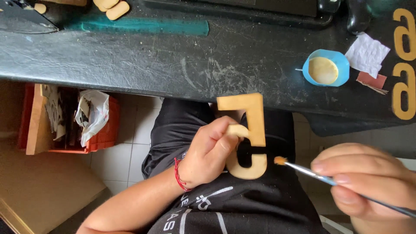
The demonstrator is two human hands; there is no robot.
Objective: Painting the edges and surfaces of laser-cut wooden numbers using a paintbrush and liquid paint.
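Head view looked down past a scratched black counter (173,60) to white floor tiles (130,147). Below the counter's near edge, over the person's lap, the left hand (208,154) pinched a wooden cutout number (249,138). The right hand (364,182) gripped a thin paintbrush (303,170), its bristles just beside the cutout. A blue dish (326,68) and crumpled paper (367,54) sat near the counter's right end; an orange crate (102,134) stood underneath.

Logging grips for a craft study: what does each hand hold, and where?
Left hand pinches the wooden numeral at its middle bar; right hand grips the paintbrush mid-handle.
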